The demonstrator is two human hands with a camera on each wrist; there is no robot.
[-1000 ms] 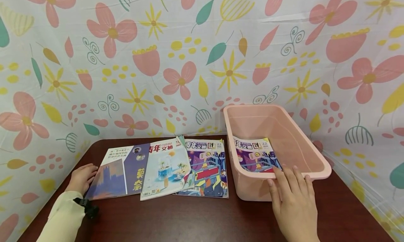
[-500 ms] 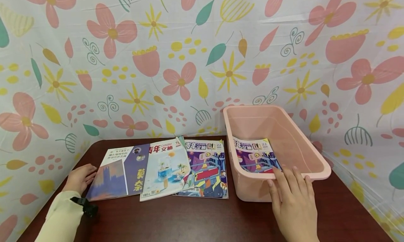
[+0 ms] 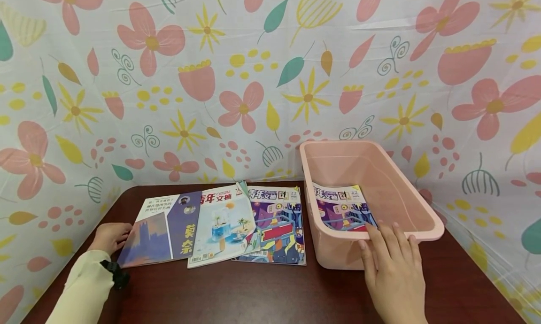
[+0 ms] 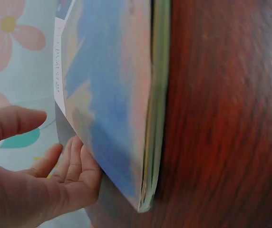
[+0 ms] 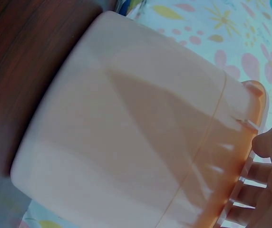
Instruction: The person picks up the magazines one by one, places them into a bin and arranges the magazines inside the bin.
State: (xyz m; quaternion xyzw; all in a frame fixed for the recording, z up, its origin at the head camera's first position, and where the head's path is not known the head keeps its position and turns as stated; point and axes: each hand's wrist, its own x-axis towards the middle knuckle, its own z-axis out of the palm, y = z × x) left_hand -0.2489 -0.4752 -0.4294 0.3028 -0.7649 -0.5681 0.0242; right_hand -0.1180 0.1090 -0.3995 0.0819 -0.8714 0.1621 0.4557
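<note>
My left hand (image 3: 111, 237) is at the left edge of a purple-and-white magazine (image 3: 181, 239) with a painted building on its cover. In the left wrist view its fingertips (image 4: 81, 147) lie right at the magazine's edge, with the thumb raised apart. This magazine overlaps a pale blue magazine (image 3: 215, 242), which partly covers a purple magazine (image 3: 276, 211). My right hand (image 3: 395, 272) rests on the near rim of a pink plastic basin (image 3: 334, 251), fingers extended over the rim, thumb just outside it. Inside the basin lies another purple magazine (image 3: 338, 206).
A dark reddish-brown table (image 3: 253, 296) carries everything. Close behind it hangs a floral cloth (image 3: 253, 103), which also runs along both sides. The basin stands at the right, its far end near the cloth. A black strap (image 3: 116, 273) sits on the left wrist.
The left hand has shifted slightly at the magazine's edge, and that magazine's lower left corner has slid a little to the right. The right hand and basin stay in place.
</note>
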